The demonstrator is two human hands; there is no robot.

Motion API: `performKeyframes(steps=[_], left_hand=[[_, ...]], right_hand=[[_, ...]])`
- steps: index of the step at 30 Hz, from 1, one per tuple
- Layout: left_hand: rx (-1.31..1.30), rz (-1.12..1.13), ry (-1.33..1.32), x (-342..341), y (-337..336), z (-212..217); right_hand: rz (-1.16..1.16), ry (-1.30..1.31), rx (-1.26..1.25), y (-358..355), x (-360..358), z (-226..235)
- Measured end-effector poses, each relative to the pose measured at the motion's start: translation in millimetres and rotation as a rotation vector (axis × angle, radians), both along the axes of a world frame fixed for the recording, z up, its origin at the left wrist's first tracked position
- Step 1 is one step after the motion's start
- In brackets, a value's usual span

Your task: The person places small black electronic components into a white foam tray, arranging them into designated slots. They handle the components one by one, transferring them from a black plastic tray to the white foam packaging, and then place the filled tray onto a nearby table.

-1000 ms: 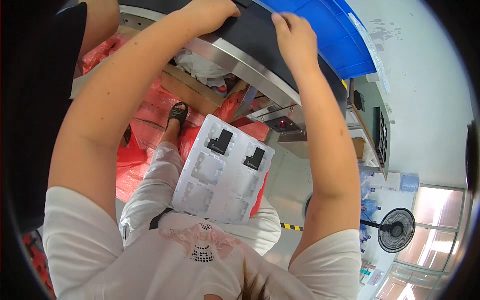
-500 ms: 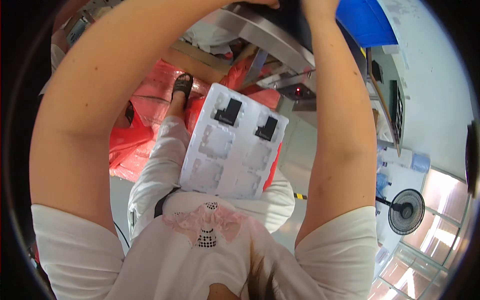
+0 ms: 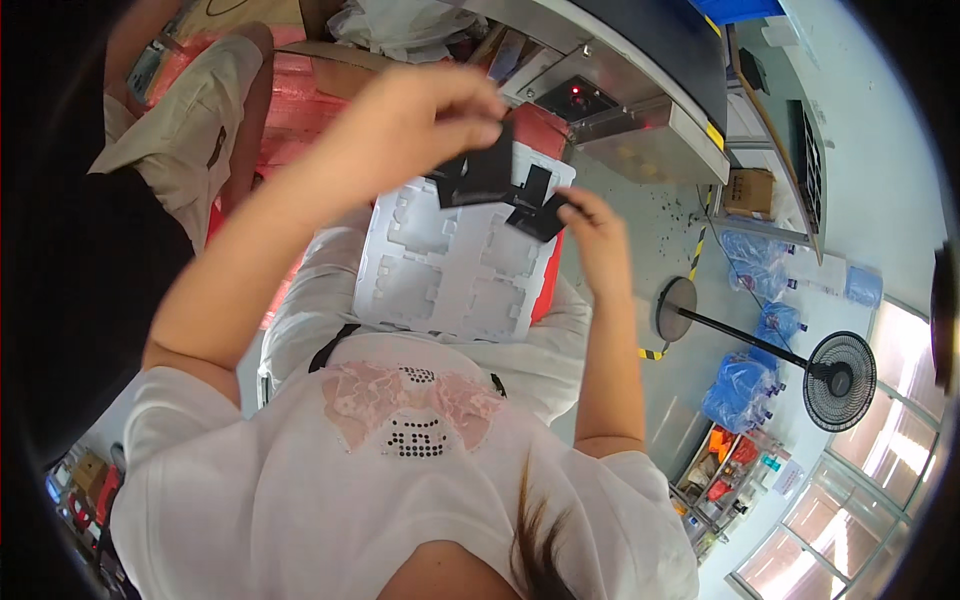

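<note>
A white moulded plastic tray (image 3: 455, 275) with shaped pockets lies across my lap. Between thumb and fingers, my left hand (image 3: 450, 115) holds a flat black piece (image 3: 490, 172) above the tray's far pockets. A second flat black piece (image 3: 545, 220) is pinched in my right hand (image 3: 598, 235), over the tray's right edge. Behind that one, an L-shaped black piece (image 3: 535, 185) sits in the far right pocket. The far left pocket is mostly hidden by my left hand and its piece. Nearer pockets of the tray hold nothing.
A steel-framed machine with a dark belt (image 3: 660, 40) and a red light stands ahead. At the left is another person's leg in light shorts (image 3: 195, 115). Red plastic sheeting (image 3: 295, 100) covers the floor there. A standing fan (image 3: 838, 380) and wrapped blue bottles (image 3: 745, 390) are at the right.
Both hands have come back from the machine's belt to above the tray, each now with a black piece. My view has shifted, and another person's leg now shows at the left.
</note>
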State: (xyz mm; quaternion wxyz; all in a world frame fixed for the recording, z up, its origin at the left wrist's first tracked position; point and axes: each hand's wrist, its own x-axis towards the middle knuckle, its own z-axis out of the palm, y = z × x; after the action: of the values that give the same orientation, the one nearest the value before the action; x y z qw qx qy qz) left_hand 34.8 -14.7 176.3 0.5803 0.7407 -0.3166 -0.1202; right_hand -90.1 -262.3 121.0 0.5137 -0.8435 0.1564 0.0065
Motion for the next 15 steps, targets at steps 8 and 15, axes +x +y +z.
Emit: performKeyframes(steps=[8, 15], left_hand=[[0.394, 0.060, -0.355, -44.3, -0.8, -173.6], [0.574, 0.287, -0.473, -93.3, 5.6, -169.1]], right_hand=[[0.047, -0.129, -0.563, 11.3, -49.8, -102.7], [0.175, -0.059, -0.831, 61.0, -106.2, -114.3]])
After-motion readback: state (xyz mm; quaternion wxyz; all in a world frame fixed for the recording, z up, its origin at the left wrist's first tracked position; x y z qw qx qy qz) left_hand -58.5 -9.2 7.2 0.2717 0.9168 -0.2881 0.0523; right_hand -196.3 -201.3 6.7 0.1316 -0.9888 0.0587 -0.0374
